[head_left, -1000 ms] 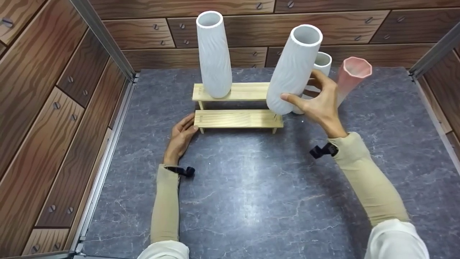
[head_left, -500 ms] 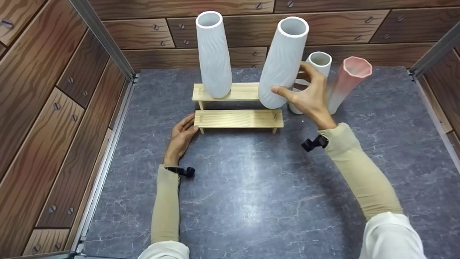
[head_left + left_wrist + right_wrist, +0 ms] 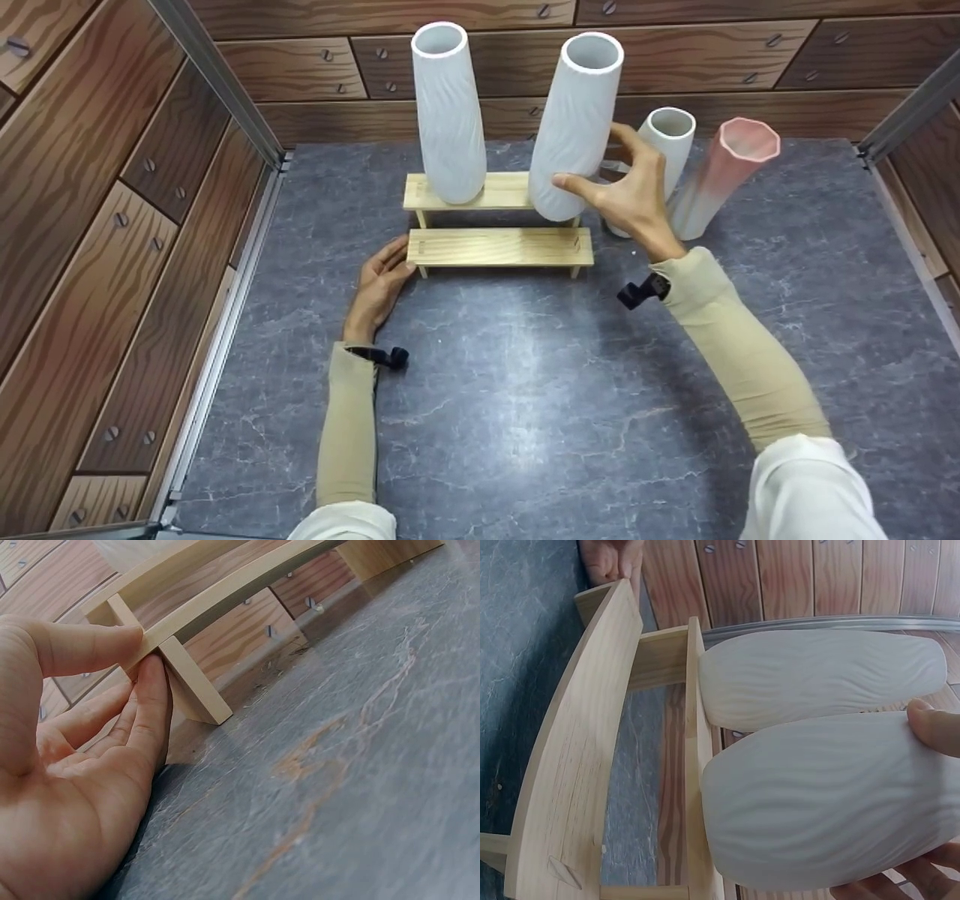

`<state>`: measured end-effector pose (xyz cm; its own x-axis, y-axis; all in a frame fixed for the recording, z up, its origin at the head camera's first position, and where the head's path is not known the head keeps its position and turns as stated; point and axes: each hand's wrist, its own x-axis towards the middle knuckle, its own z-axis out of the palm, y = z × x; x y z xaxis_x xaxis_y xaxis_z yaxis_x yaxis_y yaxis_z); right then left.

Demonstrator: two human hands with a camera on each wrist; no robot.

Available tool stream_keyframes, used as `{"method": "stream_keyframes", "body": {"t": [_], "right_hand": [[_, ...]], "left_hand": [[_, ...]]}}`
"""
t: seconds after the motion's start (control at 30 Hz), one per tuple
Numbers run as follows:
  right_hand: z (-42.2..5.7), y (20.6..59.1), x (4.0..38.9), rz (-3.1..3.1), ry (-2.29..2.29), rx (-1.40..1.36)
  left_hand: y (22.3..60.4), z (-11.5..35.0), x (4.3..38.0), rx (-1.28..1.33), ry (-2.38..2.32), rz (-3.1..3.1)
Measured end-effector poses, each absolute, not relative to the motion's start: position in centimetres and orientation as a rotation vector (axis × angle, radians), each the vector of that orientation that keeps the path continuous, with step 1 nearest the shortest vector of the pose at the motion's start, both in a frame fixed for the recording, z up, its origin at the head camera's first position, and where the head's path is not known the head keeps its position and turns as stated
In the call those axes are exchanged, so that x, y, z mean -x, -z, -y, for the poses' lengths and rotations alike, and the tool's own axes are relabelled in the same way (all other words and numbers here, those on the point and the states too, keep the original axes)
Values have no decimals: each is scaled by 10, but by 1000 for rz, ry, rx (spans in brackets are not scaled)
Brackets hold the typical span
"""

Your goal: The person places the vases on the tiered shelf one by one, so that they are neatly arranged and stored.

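Note:
A white, wavy-textured vase (image 3: 575, 135) tilts slightly over the right part of the upper step of a two-tier wooden shelf (image 3: 501, 247). My right hand (image 3: 636, 191) grips it low on its right side, thumb in front. In the right wrist view the vase base (image 3: 727, 810) is against or very near the upper step. Another white vase (image 3: 451, 120) stands upright on that step's left end. My left hand (image 3: 379, 289) pinches the lower step's left front corner; the left wrist view shows the thumb (image 3: 90, 645) on top and a finger below.
Right of the shelf, a smaller white vase (image 3: 671, 139) and a pink-to-white vase (image 3: 724, 169) with a faceted rim stand on the grey marbled tabletop (image 3: 480, 390). Wood-patterned panels (image 3: 300, 71) enclose the back and sides.
My right hand has carried the white vase left and back, from beside the shelf's right end to over the upper step, and it leans less. My left hand has stayed at the lower step.

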<state>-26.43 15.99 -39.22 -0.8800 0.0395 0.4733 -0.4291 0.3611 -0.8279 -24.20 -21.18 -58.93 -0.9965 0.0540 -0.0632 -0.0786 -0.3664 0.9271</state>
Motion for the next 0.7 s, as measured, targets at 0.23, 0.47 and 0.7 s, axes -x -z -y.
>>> {"method": "stream_keyframes", "body": {"t": [0.23, 0.47, 0.7], "right_hand": [[-156, 395, 271, 2215, -1524, -323], [-154, 396, 277, 2213, -1548, -310], [-150, 394, 283, 2191, -1539, -322]], "left_hand": [[589, 212, 242, 7, -2519, -1723], [589, 212, 242, 10, -2519, -1718], [589, 212, 242, 21, -2518, -1718]]}}
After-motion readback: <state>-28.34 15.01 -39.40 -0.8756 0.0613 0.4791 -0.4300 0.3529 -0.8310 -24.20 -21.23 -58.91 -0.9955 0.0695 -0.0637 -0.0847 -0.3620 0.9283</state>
